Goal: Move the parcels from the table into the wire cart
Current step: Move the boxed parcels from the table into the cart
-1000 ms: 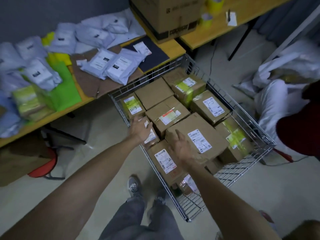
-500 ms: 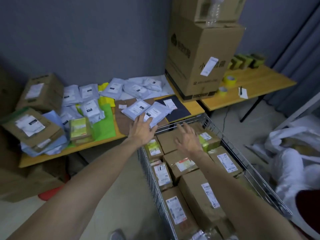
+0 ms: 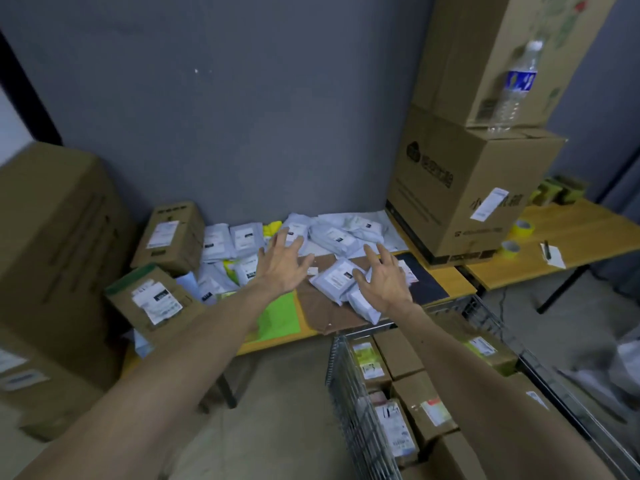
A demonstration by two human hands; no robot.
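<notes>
Several white poly-bag parcels (image 3: pixel 334 279) and small cardboard boxes (image 3: pixel 156 299) lie on the yellow table (image 3: pixel 460 284) against the grey wall. My left hand (image 3: pixel 282 263) hovers open over the brown paper and the white bags, fingers spread. Over two white bag parcels near the table's front edge, my right hand (image 3: pixel 384 280) is also open and holds nothing. The wire cart (image 3: pixel 349 393) stands at the lower right, holding several brown boxes (image 3: pixel 426 408) with labels.
A large stacked carton (image 3: pixel 464 195) with a water bottle (image 3: pixel 514 88) on it stands at the table's right end. Tape rolls (image 3: pixel 521 228) and a paper lie on a second table. Big cartons (image 3: pixel 52 258) stand at the left. A green bag (image 3: pixel 280 315) lies near the front edge.
The view has lifted from the cart to the table. Both hands left the boxes in the cart and reached forward over the white bag parcels, still holding nothing.
</notes>
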